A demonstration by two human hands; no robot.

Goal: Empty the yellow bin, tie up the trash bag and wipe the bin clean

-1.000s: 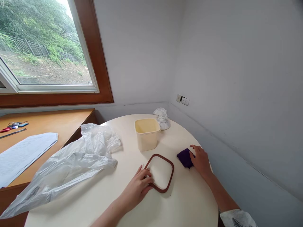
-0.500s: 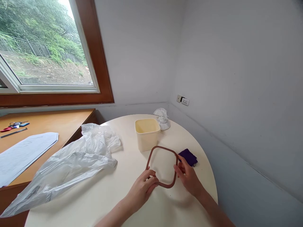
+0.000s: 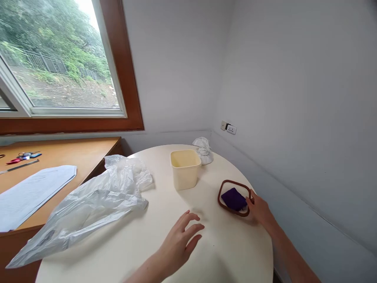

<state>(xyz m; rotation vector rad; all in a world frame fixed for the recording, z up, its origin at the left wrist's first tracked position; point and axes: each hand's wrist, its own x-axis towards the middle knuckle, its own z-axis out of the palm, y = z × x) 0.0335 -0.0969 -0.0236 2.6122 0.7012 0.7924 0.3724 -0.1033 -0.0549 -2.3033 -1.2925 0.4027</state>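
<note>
My right hand [image 3: 258, 207] pinches the right side of a brown rounded-square frame [image 3: 223, 189], which looks like an embroidery hoop. Inside the frame's outline shows a folded dark purple cloth [image 3: 234, 199] near the table's right edge. Whether the frame rests on the table or hangs just above it, I cannot tell. My left hand [image 3: 179, 239] holds nothing; its fingers are apart and slightly curled over the middle of the table. Beyond it stands a pale yellow square tub [image 3: 185, 177] with an open top.
The white round table [image 3: 165, 212] carries a crumpled clear plastic bag [image 3: 118, 188] at left and a knotted white bag [image 3: 204, 151] behind the tub. On the wooden desk [image 3: 88, 151] lie papers [image 3: 38, 192], a pen [image 3: 20, 166] and scissors [image 3: 17, 159]. Walls enclose the back and right.
My left hand has let go of the brown frame. My right hand has carried it to the right, from the table's middle to around the purple cloth.
</note>
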